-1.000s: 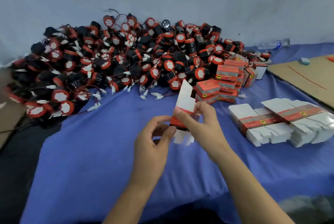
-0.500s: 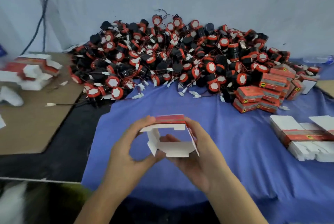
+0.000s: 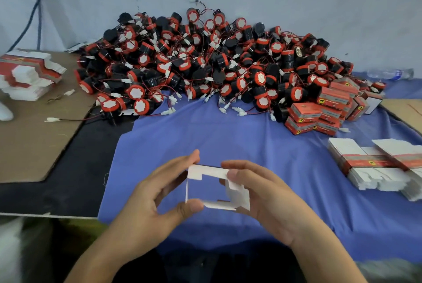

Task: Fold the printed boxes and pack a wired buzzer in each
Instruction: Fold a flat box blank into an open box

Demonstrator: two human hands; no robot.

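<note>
- Up front, the left hand (image 3: 146,200) pinches the opened box (image 3: 207,172) by its left edge, thumb below, fingertips above.
- Opposite, the right hand (image 3: 269,193) grips its right side, thumb on the top flap.
- Beyond the fingertips lies the buzzer pile (image 3: 205,65).

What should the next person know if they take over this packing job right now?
Left hand: grips the left side of the box, thumb below, fingers on top.
Right hand: holds its right side, by the loose flaps.
Box: opened into a sleeve, ends open, nothing inside, held above the blue cloth.
Buzzers: big pile at the back.
Flat boxes: stacks far right and far left.
Done: a heap of closed boxes right of the pile.
Left: close one end, insert a buzzer, close up, repeat.
</note>
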